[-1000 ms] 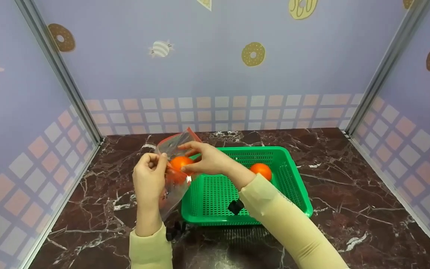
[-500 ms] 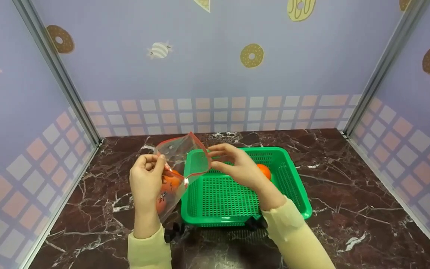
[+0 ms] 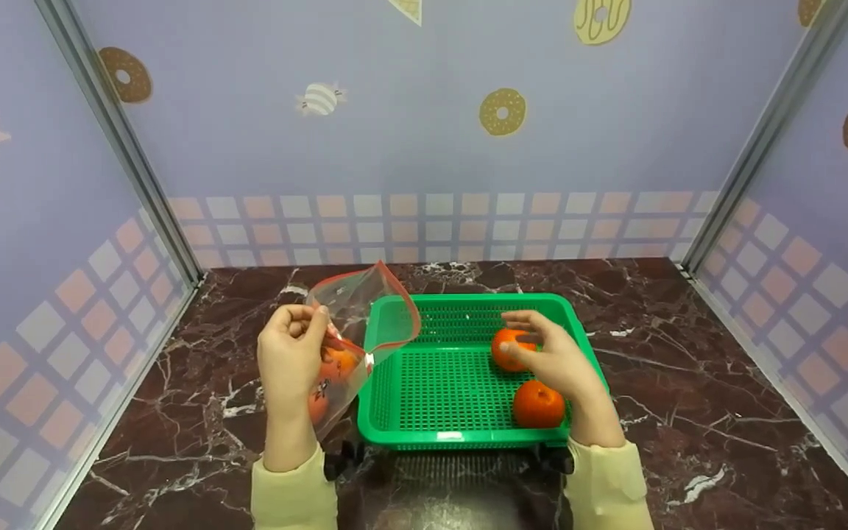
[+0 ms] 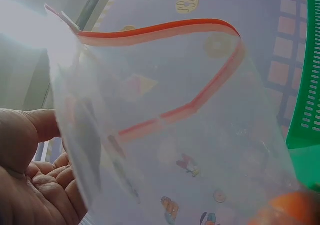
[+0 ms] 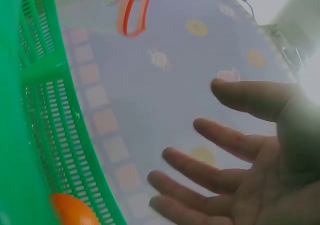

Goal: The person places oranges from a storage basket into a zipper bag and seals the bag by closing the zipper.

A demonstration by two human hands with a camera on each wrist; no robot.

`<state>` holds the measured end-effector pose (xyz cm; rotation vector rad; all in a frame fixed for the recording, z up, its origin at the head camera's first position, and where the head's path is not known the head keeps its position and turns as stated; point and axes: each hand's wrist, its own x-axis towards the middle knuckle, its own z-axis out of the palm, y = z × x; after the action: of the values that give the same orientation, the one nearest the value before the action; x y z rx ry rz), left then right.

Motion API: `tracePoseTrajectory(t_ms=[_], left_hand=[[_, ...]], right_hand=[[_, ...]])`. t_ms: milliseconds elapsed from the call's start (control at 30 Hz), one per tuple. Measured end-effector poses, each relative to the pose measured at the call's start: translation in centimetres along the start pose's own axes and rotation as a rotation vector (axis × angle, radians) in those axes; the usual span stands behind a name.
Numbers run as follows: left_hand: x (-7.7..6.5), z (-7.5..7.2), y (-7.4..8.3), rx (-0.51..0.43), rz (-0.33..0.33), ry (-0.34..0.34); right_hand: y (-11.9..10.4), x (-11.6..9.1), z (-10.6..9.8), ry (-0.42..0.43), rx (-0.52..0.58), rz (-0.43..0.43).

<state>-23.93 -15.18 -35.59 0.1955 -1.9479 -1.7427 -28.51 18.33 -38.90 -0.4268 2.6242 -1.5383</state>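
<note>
The left hand (image 3: 290, 353) is pinching the rim of a clear bag (image 3: 354, 302) between thumb and curled fingers, and the bag is hanging beside that hand with its red-edged mouth gaping. A white slider (image 3: 369, 359) is sitting at the near corner of that mouth. Two pieces of orange fruit are showing through the film: an upper fruit (image 3: 338, 362) just beside the fingers, and a lower fruit (image 3: 317, 406) beneath it, partly hidden by the wrist. Small printed figures are also showing on the film.

The right hand (image 3: 560, 361) is hovering over the right side of a green basket (image 3: 461, 298), its fingers spread and loose, grasping nothing (the right wrist view is showing the bare palm side). Inside the basket, a rear fruit (image 3: 506, 350) is lying partly behind the thumb and fingers, and a near fruit (image 3: 539, 405) is resting in the near right corner, beside the wrist.

The basket is standing on a dark, white-veined marbled bench (image 3: 196, 397), and the bag's mouth is overlapping the basket's left end in the head view; whether they are touching, I cannot tell. Pale yellow sleeves (image 3: 295, 492) are covering both forearms, and behind everything a lilac wall (image 3: 424, 140) is carrying doughnut and sweet pictures above pink and white squares.
</note>
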Motion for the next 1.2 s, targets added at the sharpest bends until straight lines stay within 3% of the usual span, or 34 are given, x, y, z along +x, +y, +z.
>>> tracePoseTrajectory(t_ms=[333,733,1200], left_hand=[[0.0,-0.3,0.0,-0.022,0.018,0.011],[0.0,-0.2,0.1,-0.014,0.014,0.002],[-0.1,0.0,-0.3,-0.014,0.012,-0.003]], right_hand=[[1.2,0.0,0.0,-0.111,-0.225,0.236],[2.6,-0.2,0.8,-0.225,-0.495,0.246],[3.6,-0.3,0.7,-0.240,-0.523,0.265]])
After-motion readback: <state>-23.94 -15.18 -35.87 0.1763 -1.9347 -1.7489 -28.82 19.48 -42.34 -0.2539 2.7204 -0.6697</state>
